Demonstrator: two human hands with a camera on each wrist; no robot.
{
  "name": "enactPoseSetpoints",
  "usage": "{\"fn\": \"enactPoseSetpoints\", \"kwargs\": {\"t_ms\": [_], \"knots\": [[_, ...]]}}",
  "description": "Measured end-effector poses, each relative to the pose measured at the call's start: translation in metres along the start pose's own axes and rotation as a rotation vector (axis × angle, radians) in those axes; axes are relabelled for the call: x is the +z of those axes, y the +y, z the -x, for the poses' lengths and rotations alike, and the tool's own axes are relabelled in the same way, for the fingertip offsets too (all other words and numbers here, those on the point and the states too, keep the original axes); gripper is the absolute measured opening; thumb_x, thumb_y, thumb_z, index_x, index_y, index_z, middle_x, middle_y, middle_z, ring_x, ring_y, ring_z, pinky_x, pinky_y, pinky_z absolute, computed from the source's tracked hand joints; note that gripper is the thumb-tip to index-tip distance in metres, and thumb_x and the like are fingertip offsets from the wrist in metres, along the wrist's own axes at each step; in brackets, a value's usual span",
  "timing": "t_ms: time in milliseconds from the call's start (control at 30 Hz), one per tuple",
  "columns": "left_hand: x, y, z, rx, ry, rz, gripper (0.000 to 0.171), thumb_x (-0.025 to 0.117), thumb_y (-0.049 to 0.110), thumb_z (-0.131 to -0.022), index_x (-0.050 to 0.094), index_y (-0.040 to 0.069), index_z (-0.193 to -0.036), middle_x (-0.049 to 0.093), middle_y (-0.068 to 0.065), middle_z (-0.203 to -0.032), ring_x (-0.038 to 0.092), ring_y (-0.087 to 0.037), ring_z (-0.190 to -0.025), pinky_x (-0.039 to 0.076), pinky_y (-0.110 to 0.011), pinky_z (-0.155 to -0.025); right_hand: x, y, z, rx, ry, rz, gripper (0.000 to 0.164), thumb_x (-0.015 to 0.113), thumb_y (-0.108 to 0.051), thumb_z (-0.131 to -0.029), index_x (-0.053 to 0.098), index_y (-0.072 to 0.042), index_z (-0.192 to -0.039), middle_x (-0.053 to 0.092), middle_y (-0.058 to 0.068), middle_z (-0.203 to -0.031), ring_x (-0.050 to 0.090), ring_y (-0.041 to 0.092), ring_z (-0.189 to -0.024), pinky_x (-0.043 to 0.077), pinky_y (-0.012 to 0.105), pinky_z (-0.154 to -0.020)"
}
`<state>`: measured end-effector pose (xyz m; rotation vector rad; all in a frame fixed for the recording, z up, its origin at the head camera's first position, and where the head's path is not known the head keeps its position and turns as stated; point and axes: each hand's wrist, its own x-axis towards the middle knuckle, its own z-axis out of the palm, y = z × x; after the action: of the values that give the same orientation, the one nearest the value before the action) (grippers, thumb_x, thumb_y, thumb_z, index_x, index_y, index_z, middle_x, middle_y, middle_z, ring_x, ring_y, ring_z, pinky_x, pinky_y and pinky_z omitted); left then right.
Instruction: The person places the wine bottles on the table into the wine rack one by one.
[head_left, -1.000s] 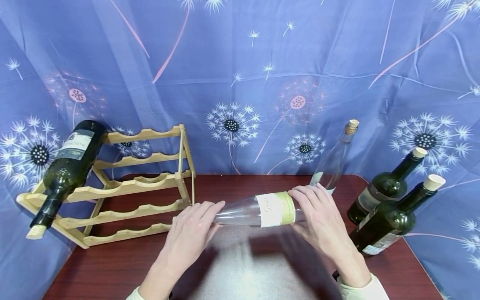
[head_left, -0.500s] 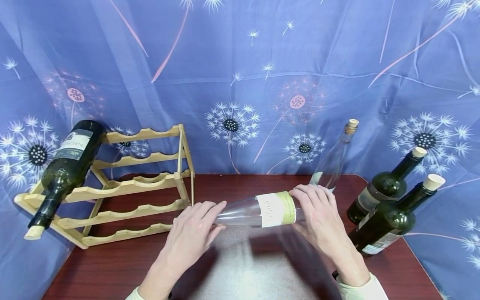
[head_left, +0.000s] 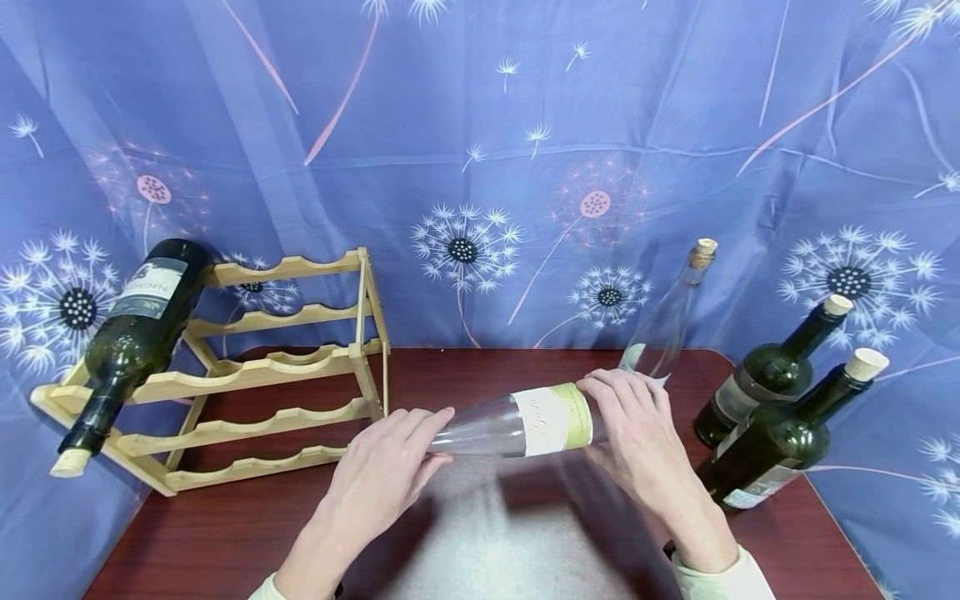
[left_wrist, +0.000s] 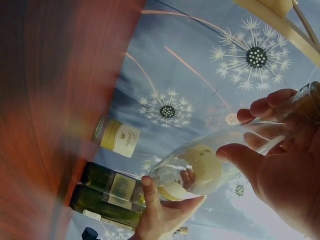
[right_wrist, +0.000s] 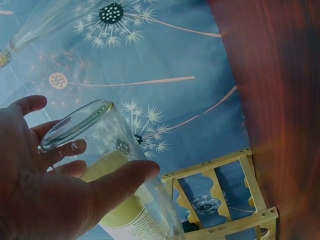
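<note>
A clear glass wine bottle (head_left: 483, 427) with a white and yellow-green label is held nearly level above the table. My left hand (head_left: 386, 462) grips its neck, which points left; the fingers hide most of that end in the head view. At the other end, my right hand (head_left: 637, 433) holds the bottle near its base, thumb below and fingers over the top. In the right wrist view the round glass base (right_wrist: 77, 125) shows between fingers and thumb. The left wrist view has the bottle's body (left_wrist: 205, 162) running from one hand to the other.
A wooden wine rack (head_left: 247, 379) stands at left, with a dark corked bottle (head_left: 142, 317) lying on its top tier. Another clear corked bottle (head_left: 667, 321) is behind my right hand. Two dark green corked bottles (head_left: 772, 367) stand at right. A blue dandelion-print curtain (head_left: 480, 125) hangs behind the table (head_left: 450, 367).
Both hands and the clear bottle stay almost in place. The lettering on the bottle's label shifts slightly, as the bottle turns a little in the hands.
</note>
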<state>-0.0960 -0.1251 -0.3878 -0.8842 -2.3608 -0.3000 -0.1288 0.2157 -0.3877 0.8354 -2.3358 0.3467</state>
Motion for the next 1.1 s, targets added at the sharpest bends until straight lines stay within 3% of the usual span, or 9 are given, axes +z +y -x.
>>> {"fn": "enactPoseSetpoints", "kwargs": {"t_ms": [133, 300, 433, 633, 933, 1100], "knots": [[0.000, 0.001, 0.000, -0.005, -0.001, 0.004, 0.053, 0.069, 0.033, -0.086, 0.056, 0.011, -0.132, 0.064, 0.004, -0.108, 0.059, -0.017, -0.087, 0.049, -0.032, -0.076, -0.003, -0.002, 0.000, 0.031, -0.043, 0.013, 0.085, 0.081, -0.016, -0.056, 0.050, -0.008, -0.134, 0.049, 0.008, -0.135, 0.040, 0.032, -0.126, 0.023, 0.053, -0.104], [-0.002, 0.001, 0.000, -0.033, -0.003, 0.001, 0.052, 0.068, 0.036, -0.087, 0.057, 0.011, -0.132, 0.064, 0.003, -0.110, 0.061, -0.018, -0.091, 0.049, -0.033, -0.081, -0.009, -0.004, -0.002, 0.057, -0.118, 0.030, 0.111, 0.089, -0.028, -0.056, 0.032, -0.011, -0.149, 0.035, 0.006, -0.150, 0.028, 0.031, -0.138, 0.018, 0.055, -0.107], [-0.003, 0.002, 0.001, -0.049, -0.002, -0.008, 0.053, 0.066, 0.037, -0.088, 0.056, 0.011, -0.133, 0.064, 0.002, -0.111, 0.061, -0.019, -0.093, 0.050, -0.033, -0.082, -0.013, -0.004, -0.003, 0.084, -0.097, 0.030, 0.123, 0.091, -0.030, -0.055, 0.020, -0.010, -0.154, 0.025, 0.008, -0.156, 0.022, 0.033, -0.141, 0.021, 0.059, -0.105], [-0.006, 0.001, 0.000, -0.067, 0.009, -0.024, 0.054, 0.067, 0.037, -0.088, 0.056, 0.010, -0.133, 0.064, 0.001, -0.110, 0.061, -0.019, -0.090, 0.050, -0.034, -0.078, -0.019, 0.001, -0.002, 0.156, -0.057, 0.010, 0.124, 0.090, -0.032, -0.057, 0.016, -0.007, -0.154, 0.022, 0.012, -0.156, 0.025, 0.036, -0.139, 0.030, 0.061, -0.100], [-0.020, 0.003, -0.004, -0.129, 0.020, -0.018, 0.056, 0.068, 0.036, -0.088, 0.054, 0.011, -0.136, 0.065, 0.000, -0.111, 0.061, -0.020, -0.097, 0.051, -0.035, -0.082, -0.019, 0.004, 0.003, 0.249, -0.103, 0.000, 0.124, 0.085, -0.045, -0.063, 0.009, -0.009, -0.155, 0.027, 0.023, -0.151, 0.031, 0.041, -0.134, 0.033, 0.058, -0.101], [-0.033, 0.003, -0.006, -0.155, 0.048, -0.027, 0.057, 0.068, 0.036, -0.088, 0.053, 0.012, -0.137, 0.066, -0.002, -0.112, 0.062, -0.022, -0.097, 0.050, -0.037, -0.083, -0.018, 0.004, 0.006, 0.286, -0.150, 0.001, 0.118, 0.079, -0.057, -0.068, 0.012, -0.012, -0.155, 0.026, 0.018, -0.153, 0.026, 0.037, -0.138, 0.031, 0.061, -0.101]]}}
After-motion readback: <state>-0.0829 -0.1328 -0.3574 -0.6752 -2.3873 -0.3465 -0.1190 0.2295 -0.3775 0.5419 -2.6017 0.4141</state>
